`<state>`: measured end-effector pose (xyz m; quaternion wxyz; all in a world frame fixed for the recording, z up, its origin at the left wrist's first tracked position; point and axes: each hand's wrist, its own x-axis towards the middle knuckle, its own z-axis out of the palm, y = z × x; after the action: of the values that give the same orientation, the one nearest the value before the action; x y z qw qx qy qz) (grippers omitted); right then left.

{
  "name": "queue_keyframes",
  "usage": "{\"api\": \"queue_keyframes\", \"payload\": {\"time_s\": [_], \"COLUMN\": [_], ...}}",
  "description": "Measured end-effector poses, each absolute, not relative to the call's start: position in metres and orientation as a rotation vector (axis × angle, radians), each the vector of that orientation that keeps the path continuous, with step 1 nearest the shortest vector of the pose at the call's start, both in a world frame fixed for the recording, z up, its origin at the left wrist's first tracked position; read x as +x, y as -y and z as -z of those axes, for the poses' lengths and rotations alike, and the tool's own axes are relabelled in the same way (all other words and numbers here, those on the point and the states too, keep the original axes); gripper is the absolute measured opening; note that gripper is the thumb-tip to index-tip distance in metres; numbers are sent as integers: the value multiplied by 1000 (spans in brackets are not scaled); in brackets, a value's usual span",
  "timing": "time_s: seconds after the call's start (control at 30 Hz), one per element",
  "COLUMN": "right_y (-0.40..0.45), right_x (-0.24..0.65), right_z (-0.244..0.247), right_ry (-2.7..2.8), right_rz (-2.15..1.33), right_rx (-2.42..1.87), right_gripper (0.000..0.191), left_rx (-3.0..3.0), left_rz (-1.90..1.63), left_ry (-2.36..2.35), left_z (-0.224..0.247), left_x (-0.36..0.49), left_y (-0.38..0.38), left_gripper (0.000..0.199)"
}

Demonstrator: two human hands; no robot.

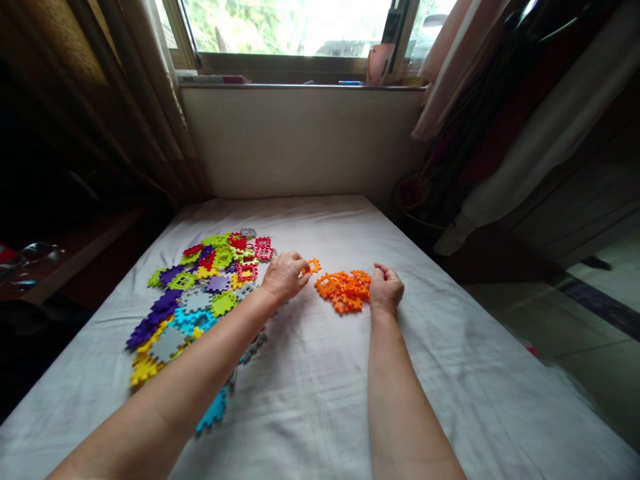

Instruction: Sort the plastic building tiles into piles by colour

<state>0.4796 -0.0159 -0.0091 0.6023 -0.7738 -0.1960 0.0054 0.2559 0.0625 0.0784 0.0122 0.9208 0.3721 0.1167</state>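
Multicoloured notched plastic tiles [197,300] are partly hidden by the bare left forearm [200,373], cut off by the lower edge.

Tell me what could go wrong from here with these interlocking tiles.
The single orange tile at the fingertips of the left hand could slip and stray toward the mixed-colour pile nearby.
The right hand sits right beside the orange pile, so a small nudge might scatter its overlapping tiles.
The left forearm crosses over the mixed-colour pile; lowered, it might drag tiles out of place.
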Motion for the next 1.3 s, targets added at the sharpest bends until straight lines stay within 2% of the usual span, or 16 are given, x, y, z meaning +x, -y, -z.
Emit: {"api": "queue_keyframes", "payload": {"time_s": [0.2, 0.33, 0.43, 0.6, 0.8, 0.97, 1.03, 1.17, 1.3], "right_y": [15, 16, 17, 20, 22, 30, 39, 57, 63], "right_x": [482, 481, 478, 474, 454, 416, 406, 397, 379], "right_z": [11, 10, 6, 0, -11, -13, -9, -1, -1], "right_ry": [450, 451, 444, 464, 726, 1112, 1189, 1297, 1463], "right_rz": [-17, -11, -26, 6, 324, 467, 494, 504, 518], "right_rx": [-1787, -1794, -1816, -1879, -1888, -1913, -1998, -2153, -2092], "right_gripper": [43, 45, 46, 44, 37, 34, 40, 67, 68], "left_rx": [2839, 2843, 2848, 2850, 2537, 2243, 2074, 1681, 1579], "left_rz": [-449, -428, -465, -768, -943, -1103, -1220, -1414, -1472], "left_ry": [-991, -958, -962, -1124, -1684, -1789, -1830, -1906, -1877], "left_z": [-77, -72, -66, -58, -63, -50, -37, -13, -4], "left_x": [309, 305, 271, 164, 29, -11, -16, -30, -39], "left_y": [-37, -25, -15, -15, -32, -29, -29, -35, -45], "left_gripper": [16, 20, 22, 22, 34, 39, 40, 44, 46]}}
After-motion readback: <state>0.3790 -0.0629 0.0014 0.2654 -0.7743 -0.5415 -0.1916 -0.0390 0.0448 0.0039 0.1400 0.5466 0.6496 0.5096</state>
